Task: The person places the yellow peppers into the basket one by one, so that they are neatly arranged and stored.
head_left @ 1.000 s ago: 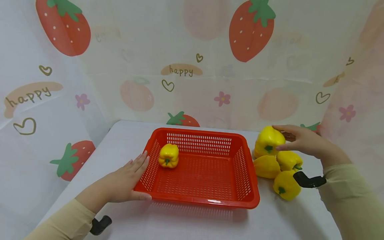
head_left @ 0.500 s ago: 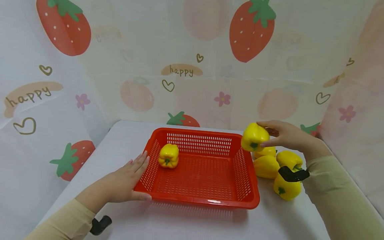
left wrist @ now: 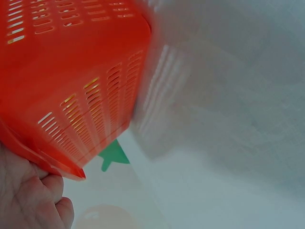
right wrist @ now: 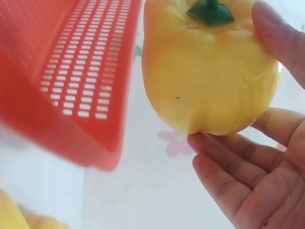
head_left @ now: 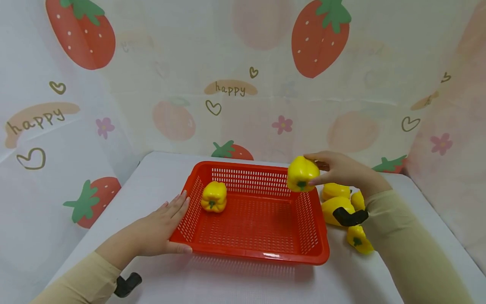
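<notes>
A yellow bell pepper (head_left: 302, 174) with a green stem is pinched between the thumb and fingers of my right hand (head_left: 338, 168). It hangs over the back right corner of the red plastic basket (head_left: 258, 253); the right wrist view shows the same held pepper (right wrist: 209, 76) close up beside the basket wall. My left hand (head_left: 163, 230) rests with straight fingers along the basket's left rim, thumb at the front left corner. Inside the basket, near its left wall, sits another yellow bell pepper (head_left: 214, 197).
Several more yellow bell peppers (head_left: 336, 209) are grouped on the white table (head_left: 159, 283) just right of the basket, partly hidden by my right sleeve (head_left: 402, 236). A strawberry-print cloth (head_left: 265, 101) closes off the back and both sides.
My right hand has lifted the bell pepper off the group at the right and carried it left, over the basket's right rim. The left hand has stayed in place on the basket.
</notes>
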Demonstrator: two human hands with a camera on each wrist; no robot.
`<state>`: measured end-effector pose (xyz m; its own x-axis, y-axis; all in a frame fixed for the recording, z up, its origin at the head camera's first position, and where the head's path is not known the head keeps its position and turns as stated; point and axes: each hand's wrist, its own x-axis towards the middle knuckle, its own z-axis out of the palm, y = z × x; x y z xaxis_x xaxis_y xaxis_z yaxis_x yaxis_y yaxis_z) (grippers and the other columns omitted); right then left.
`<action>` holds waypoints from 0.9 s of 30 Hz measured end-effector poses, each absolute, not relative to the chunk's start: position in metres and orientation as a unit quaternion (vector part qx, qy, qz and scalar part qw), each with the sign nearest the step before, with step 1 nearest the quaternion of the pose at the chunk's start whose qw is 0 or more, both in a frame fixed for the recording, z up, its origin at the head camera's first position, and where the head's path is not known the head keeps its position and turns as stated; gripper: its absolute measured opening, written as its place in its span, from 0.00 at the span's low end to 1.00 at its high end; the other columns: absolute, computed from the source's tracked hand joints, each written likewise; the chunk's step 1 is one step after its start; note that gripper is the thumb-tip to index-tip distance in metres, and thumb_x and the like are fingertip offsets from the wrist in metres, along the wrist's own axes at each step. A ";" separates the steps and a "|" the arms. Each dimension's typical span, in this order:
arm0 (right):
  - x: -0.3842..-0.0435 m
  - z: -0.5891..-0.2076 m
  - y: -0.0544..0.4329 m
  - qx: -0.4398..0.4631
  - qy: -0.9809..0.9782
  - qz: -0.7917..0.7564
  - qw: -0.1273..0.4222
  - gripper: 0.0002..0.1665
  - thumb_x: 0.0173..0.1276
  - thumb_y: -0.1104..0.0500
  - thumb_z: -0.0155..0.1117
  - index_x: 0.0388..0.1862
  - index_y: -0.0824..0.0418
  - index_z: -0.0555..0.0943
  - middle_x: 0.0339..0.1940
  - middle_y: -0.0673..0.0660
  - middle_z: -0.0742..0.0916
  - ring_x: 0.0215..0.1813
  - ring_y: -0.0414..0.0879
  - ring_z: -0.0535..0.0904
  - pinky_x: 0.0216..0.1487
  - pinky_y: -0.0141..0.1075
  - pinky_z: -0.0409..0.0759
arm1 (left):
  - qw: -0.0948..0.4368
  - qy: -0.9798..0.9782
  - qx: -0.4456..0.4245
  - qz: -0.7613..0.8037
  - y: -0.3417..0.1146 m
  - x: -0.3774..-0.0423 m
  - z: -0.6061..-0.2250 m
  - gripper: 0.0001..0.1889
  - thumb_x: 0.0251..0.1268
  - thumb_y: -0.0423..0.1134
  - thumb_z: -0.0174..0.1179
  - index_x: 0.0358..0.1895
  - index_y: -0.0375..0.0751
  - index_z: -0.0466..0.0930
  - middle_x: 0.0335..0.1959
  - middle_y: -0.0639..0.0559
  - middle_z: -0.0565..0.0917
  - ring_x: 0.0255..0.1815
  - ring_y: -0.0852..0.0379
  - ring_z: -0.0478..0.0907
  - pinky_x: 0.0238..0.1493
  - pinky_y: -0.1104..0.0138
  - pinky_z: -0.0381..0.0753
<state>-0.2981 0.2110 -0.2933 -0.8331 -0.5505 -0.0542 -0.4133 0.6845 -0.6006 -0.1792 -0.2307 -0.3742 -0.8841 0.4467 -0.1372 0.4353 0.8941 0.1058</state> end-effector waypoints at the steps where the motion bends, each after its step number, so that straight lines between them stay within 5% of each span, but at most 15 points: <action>1: -0.299 -0.294 0.208 -0.263 0.911 -0.296 0.118 0.52 0.49 0.39 0.70 0.69 0.58 0.62 0.65 0.56 0.70 0.64 0.55 0.67 0.63 0.51 0.64 | 0.080 0.970 0.227 0.035 -0.231 -0.179 -0.374 0.62 0.39 0.78 0.49 0.72 0.38 0.40 0.74 0.43 0.41 0.73 0.46 0.40 0.68 0.49 0.50; 27: -0.323 -0.320 0.131 -0.295 0.899 -0.290 0.141 0.48 0.47 0.43 0.73 0.66 0.56 0.66 0.55 0.52 0.77 0.53 0.48 0.73 0.59 0.44 0.70 | 0.092 0.971 0.219 0.037 -0.229 -0.178 -0.372 0.63 0.37 0.80 0.47 0.72 0.38 0.40 0.74 0.43 0.40 0.73 0.46 0.40 0.68 0.49 0.49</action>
